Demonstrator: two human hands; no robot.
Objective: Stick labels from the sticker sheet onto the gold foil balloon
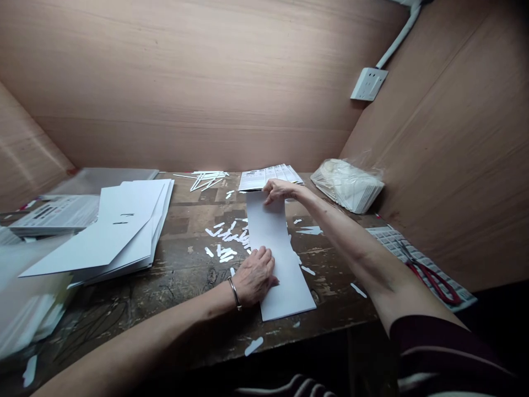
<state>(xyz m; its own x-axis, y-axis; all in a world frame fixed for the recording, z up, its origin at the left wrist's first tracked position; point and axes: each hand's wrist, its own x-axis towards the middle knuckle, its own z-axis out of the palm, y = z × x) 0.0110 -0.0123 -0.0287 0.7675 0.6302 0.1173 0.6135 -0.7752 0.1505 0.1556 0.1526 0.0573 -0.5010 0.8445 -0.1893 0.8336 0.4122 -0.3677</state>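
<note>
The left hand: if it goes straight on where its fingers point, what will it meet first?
First the white sheet, which the left hand seems to touch already. Past the sheet's edge, the right forearm lies roughly in line, though its height is unclear.

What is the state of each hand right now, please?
Left hand: curled on the white paper; grip cannot be told.
Right hand: bent at its far end; grip cannot be told.

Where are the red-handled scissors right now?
In the head view, the red-handled scissors lie on a printed sheet at the right, between the person's right arm and the side wall.
</note>
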